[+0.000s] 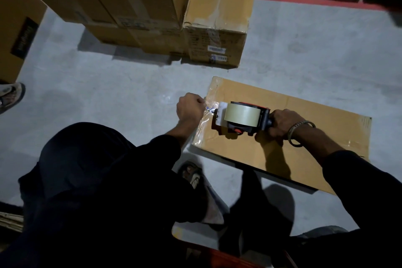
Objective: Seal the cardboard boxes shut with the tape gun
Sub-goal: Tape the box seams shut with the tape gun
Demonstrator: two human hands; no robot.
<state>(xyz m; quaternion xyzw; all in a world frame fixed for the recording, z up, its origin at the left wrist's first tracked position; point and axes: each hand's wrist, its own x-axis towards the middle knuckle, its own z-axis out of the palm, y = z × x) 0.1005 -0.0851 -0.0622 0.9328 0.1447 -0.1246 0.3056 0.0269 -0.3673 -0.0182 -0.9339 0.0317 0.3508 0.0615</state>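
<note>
Nearest the camera, dark-clothed legs and a sandalled foot (192, 173) are seen on the grey floor (104, 85). Just beyond, the cardboard box (304, 148) under work lies flat on the floor, its flaps down. The tape gun (241, 118) is laid on the box top near its left end, and its handle is gripped by the right hand (282, 124), fingers curled fully round it. The left hand (189, 107) is held at the box's left edge, fingers curled tight, apparently pinching the free end of the clear tape (206, 113); the exact hold cannot be made out. The step is judged to be the anchoring of a strip before it is drawn along the seam. For a sound seal, the free end should be pressed down over the edge, the gun kept centred on the seam, and an even pull maintained so that wrinkles are avoided. Farther off, stacked boxes (152, 6) already taped are seen.
</note>
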